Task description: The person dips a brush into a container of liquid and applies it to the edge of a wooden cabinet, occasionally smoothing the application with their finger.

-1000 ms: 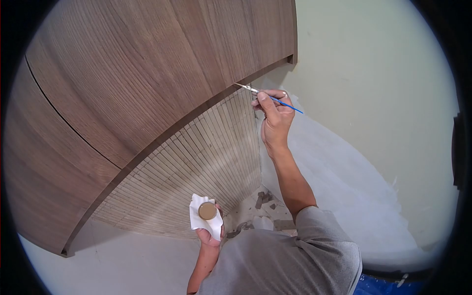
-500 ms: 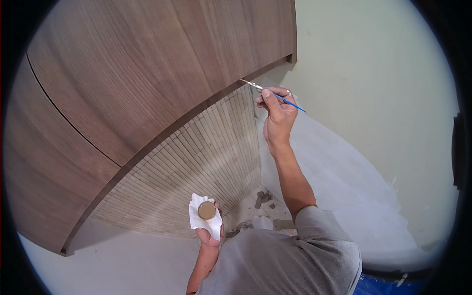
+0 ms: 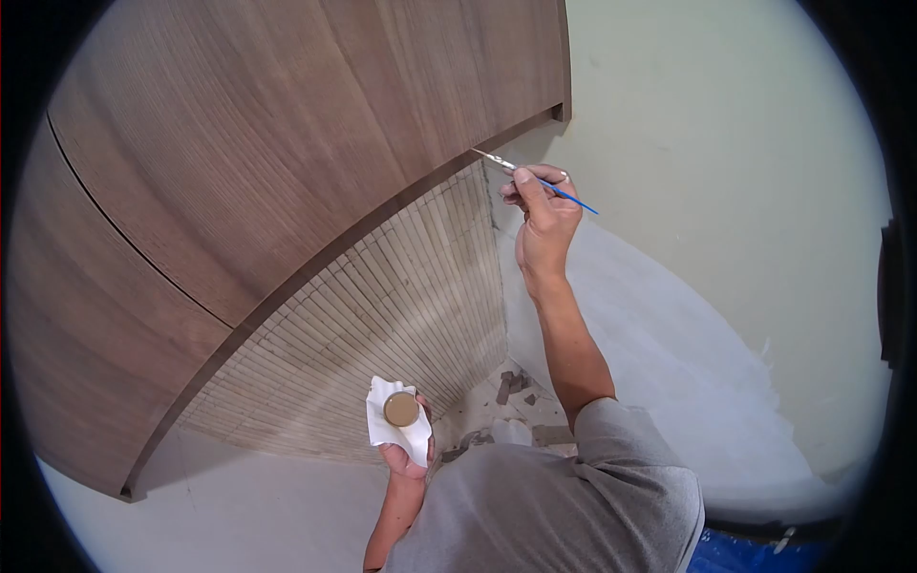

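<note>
A thin blue-handled brush (image 3: 570,198) is pinched in my right hand (image 3: 544,205), and its pale tip meets the lower edge of the brown wood-grain panel (image 3: 315,124). Low in the view, my left hand (image 3: 406,462) holds a small round container of brown paint (image 3: 401,409) together with a crumpled white paper (image 3: 414,441). The paper lies around and beneath the container. Most of the left fingers are hidden behind the paper and container.
Below the panel is a surface of narrow beige strips (image 3: 382,306). A pale wall (image 3: 707,153) rises at the right. Broken pieces (image 3: 512,385) lie on the floor near the corner. Blue sheeting (image 3: 755,554) shows at the bottom right.
My right hand and the brush have shifted slightly right and up along the panel's edge. The panel sits a little further left in the view. My left hand is nearly unmoved.
</note>
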`<action>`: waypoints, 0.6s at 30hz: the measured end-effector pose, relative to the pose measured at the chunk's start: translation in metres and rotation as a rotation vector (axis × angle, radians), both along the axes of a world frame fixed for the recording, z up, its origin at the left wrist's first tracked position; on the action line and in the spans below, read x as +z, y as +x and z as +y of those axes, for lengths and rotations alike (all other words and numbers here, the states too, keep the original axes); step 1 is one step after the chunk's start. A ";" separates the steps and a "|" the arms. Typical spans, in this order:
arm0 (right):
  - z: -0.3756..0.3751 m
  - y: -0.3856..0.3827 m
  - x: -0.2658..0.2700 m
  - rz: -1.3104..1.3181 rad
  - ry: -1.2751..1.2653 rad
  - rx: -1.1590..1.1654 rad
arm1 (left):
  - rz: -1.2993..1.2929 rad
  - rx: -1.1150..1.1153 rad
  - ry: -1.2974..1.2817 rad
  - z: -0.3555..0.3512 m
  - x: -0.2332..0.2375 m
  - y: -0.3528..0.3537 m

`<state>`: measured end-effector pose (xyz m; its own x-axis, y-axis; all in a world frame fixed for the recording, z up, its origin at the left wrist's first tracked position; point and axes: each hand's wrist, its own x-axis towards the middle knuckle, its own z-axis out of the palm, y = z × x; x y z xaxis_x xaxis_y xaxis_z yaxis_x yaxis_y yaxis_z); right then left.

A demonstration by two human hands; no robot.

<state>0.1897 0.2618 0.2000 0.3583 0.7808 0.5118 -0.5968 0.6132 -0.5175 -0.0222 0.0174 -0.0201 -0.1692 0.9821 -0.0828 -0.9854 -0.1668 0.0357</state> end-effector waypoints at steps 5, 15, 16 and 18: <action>0.003 -0.001 0.000 0.001 -0.003 -0.025 | 0.002 -0.015 0.020 0.001 -0.003 -0.003; 0.003 0.003 0.001 0.013 0.008 -0.029 | 0.009 -0.012 0.006 0.000 -0.003 -0.001; 0.004 0.002 0.001 0.007 0.007 -0.028 | 0.012 -0.008 -0.004 0.001 -0.001 -0.001; 0.006 0.002 0.001 0.007 -0.003 -0.032 | 0.020 -0.001 -0.012 0.001 0.000 -0.001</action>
